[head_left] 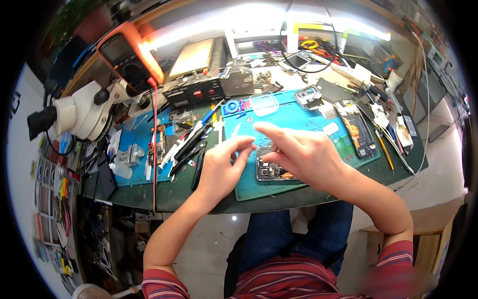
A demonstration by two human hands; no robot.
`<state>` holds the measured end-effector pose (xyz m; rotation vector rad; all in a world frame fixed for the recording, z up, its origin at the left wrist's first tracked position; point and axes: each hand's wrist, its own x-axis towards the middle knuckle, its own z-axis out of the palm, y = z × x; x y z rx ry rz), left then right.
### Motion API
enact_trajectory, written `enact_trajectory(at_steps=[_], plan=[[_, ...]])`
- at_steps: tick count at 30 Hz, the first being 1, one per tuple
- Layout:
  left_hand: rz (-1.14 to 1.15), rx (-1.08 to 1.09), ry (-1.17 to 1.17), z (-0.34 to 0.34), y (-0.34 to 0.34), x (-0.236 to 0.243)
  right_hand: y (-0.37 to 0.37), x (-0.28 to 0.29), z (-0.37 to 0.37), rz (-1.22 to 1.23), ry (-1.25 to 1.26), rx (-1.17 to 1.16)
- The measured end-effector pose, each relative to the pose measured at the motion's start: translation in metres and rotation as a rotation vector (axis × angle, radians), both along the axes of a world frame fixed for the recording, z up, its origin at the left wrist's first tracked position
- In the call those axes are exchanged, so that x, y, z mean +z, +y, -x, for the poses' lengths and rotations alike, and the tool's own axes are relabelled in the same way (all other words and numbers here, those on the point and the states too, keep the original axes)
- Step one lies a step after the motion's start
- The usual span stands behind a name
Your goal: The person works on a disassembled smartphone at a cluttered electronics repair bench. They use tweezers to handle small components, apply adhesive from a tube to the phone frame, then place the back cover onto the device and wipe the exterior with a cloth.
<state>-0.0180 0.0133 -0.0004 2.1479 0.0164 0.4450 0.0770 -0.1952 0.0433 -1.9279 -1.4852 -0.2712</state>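
An opened smartphone with its circuit board and camera parts showing lies on the blue work mat, partly hidden under my right hand. Above the phone's left side, my left hand has its thumb and fingertips pressed together; whatever they hold, if anything, is too small to make out. My right hand hovers over the phone, its index finger stretched out and its thumb apart from it, with nothing visible between them. To the right lies a second opened phone with orange parts inside.
A clear plastic box and a blue tape-like roll sit behind my hands. A microscope, an orange multimeter and a power unit stand at the left. Pens and tools crowd both sides; a red cable hangs over the edge.
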Motion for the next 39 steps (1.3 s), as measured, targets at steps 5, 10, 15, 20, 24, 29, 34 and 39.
enact_trajectory(at_steps=[5,10,15,20,24,29,34,39], plan=[[-0.295,-0.024,-0.121,-0.043,0.024,-0.011,-0.004,-0.001,0.001,0.048,0.212,0.01],[-0.281,-0.06,-0.016,-0.059,0.016,-0.012,0.005,-0.006,0.005,-0.086,0.209,-0.024],[-0.344,-0.127,0.007,-0.061,0.014,-0.011,0.003,-0.001,0.004,-0.008,0.169,-0.032],[-0.38,-0.096,0.007,-0.062,0.007,-0.01,0.002,0.006,0.003,0.097,0.285,0.026],[-0.477,-0.171,-0.055,-0.065,0.01,-0.011,0.01,0.009,0.003,0.07,0.131,0.019],[-0.314,-0.076,-0.16,-0.064,0.019,-0.025,0.01,0.012,0.003,0.085,0.103,0.009],[-0.096,-0.047,0.024,-0.054,0.021,0.006,0.012,0.004,-0.006,0.074,0.202,0.007],[-0.128,-0.08,0.057,-0.035,0.034,0.01,0.017,0.007,-0.001,-0.002,0.129,0.049]])
